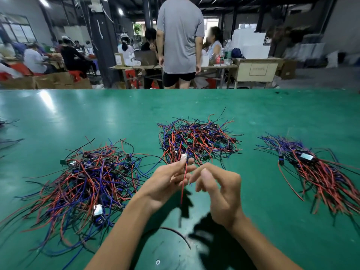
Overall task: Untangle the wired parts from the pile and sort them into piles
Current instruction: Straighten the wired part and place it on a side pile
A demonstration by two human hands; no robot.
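My left hand [167,180] pinches one wired part [184,157], a small silvery piece held upright, with its red and black wires hanging down between my hands. Just to its right, my right hand [218,190] hovers with fingers spread, holding nothing. A big tangled pile [85,180] of red, blue and black wired parts lies to the left of my hands. Beyond my hands sits a second pile [196,141]. Far right lies a third pile [319,172] with its wires running roughly the same way.
The green table [97,117] stretches wide around the piles. A few stray wires [7,141] lie at the far left edge. A person in a grey shirt [180,36] stands just beyond the table's far edge; others sit at benches further back.
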